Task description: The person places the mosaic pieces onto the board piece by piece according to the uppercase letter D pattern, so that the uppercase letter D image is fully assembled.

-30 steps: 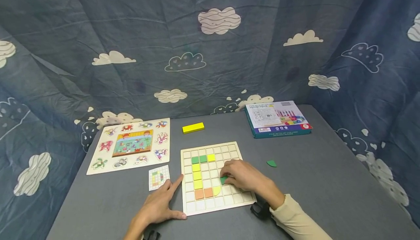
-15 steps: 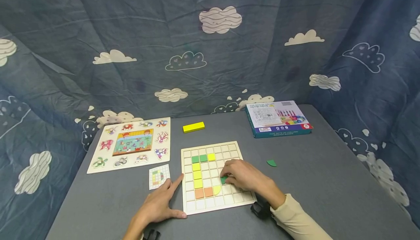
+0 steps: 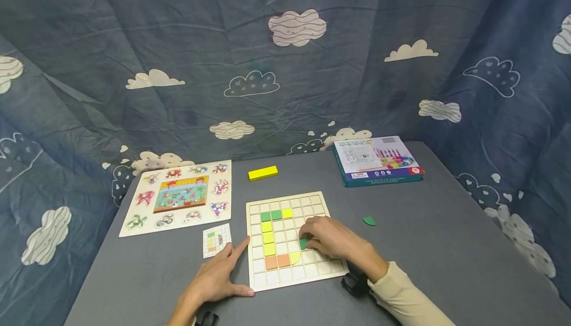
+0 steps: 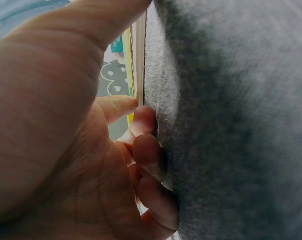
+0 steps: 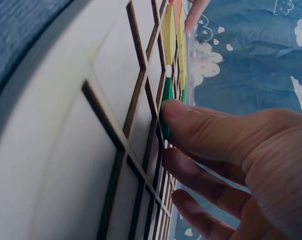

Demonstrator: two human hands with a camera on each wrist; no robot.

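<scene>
My right hand [image 3: 329,237] is over the right half of a wooden grid board [image 3: 273,279], pinching a green tile [image 3: 304,243] at one of its squares. In the right wrist view the thumb presses on that green tile [image 5: 167,90], whose far side is hidden by the fingers. Along the board's left edge, my left hand [image 3: 217,275] spreads thumb and index finger, their tips at the frame. Green tiles [image 3: 271,215], yellow tiles [image 3: 267,238], orange tiles [image 3: 277,261] and a rounded yellow piece [image 3: 294,258] lie in the grid.
A small pattern card [image 3: 216,240] lies beside the left hand. Behind it is a wooden animal puzzle [image 3: 129,224]. A yellow block [image 3: 262,173] sits behind the board, a game box [image 3: 379,162] at back right. One green quarter-round piece [image 3: 369,221] lies right of the board.
</scene>
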